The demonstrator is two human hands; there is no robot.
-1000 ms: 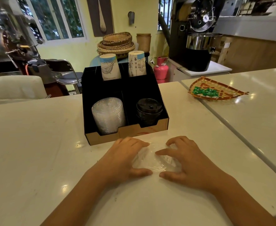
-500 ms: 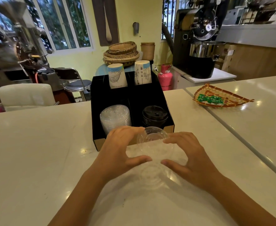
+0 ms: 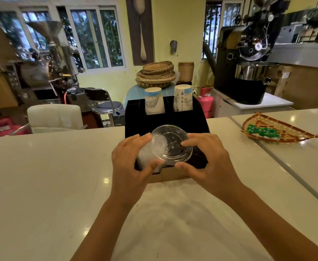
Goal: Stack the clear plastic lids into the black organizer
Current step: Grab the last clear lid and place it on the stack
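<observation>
Both hands (image 3: 170, 162) have raised the lid (image 3: 171, 145) over the organizer (image 3: 165, 119).

Round clear plastic lid (image 3: 171, 145): glossy, smooth, see-through. Black organizer box (image 3: 165, 119): matt, raw brown cardboard near edge. White stone-look worktop (image 3: 41, 176): polished, glossy. Two printed paper cups (image 3: 154, 101), matt. Woven wicker tray (image 3: 280, 129) far right, rough.

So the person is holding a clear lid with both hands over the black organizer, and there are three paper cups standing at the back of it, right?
Almost. The head view shows two paper cups at the back of the black organizer, not three. The rest holds: the left hand and right hand hold a clear lid over it.
</observation>
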